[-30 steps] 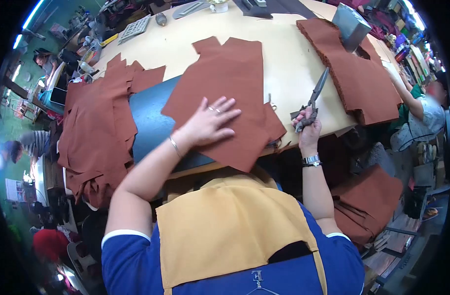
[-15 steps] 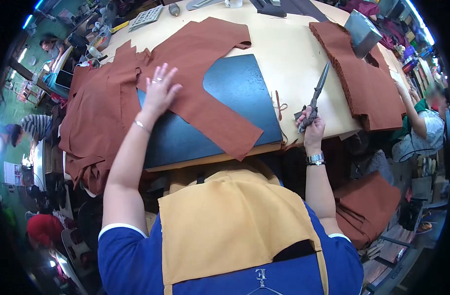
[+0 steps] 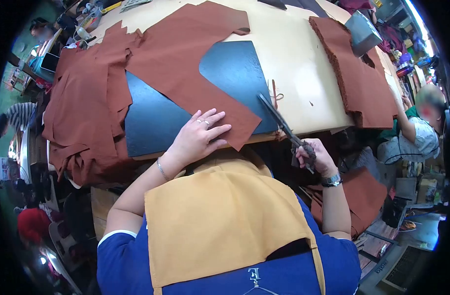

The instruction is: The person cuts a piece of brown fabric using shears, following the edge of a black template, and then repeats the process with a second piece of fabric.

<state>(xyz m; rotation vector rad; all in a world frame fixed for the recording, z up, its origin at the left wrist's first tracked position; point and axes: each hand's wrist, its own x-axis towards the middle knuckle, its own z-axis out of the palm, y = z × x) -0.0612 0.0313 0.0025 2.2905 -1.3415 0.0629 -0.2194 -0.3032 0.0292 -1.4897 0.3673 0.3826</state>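
A cut piece of reddish-brown fabric (image 3: 185, 64) lies across a dark board (image 3: 156, 123) on the table. My left hand (image 3: 201, 133) rests near the lower edge of this piece, fingers spread and touching it. In my right hand (image 3: 314, 156) I grip a pair of scissors (image 3: 279, 120) with wrapped, dark handles. Their blades point up and to the left, over the right side of the board. The blades look closed together, apart from the fabric. A thin brown strip (image 3: 274, 93) lies just beyond the scissor tips.
Stacked brown fabric pieces (image 3: 82, 103) cover the table's left side. A thick stack of brown cloth (image 3: 355, 73) sits at the right under a metal block (image 3: 362, 33). More brown fabric (image 3: 365, 194) lies low at the right. A co-worker (image 3: 419, 128) is at the right edge.
My left hand has slid down and right along the fabric toward the near edge. My right hand has drawn back toward me, and the scissors have swung to point left.
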